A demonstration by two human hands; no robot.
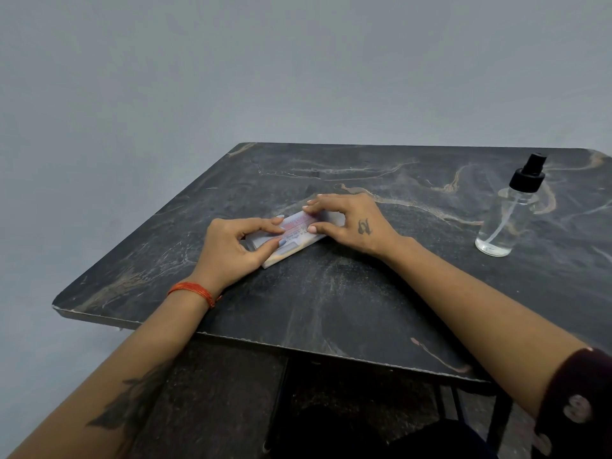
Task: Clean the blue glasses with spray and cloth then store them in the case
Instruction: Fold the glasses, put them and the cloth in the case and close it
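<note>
A flat, whitish glasses case (293,238) with printed labels lies shut on the dark marbled table (331,293), near its middle. My left hand (231,250) grips the case's near-left end with thumb and fingers. At the far-right end my right hand (347,223) presses on the top with its fingertips. A clear spray bottle (506,213) with a black pump head stands upright at the right of the table, apart from both hands. Neither the blue glasses nor a cloth can be seen.
The table's front edge (298,346) runs diagonally below my forearms, with black metal legs (496,422) underneath. A plain grey wall stands behind and to the left. Open tabletop lies between the case and the bottle.
</note>
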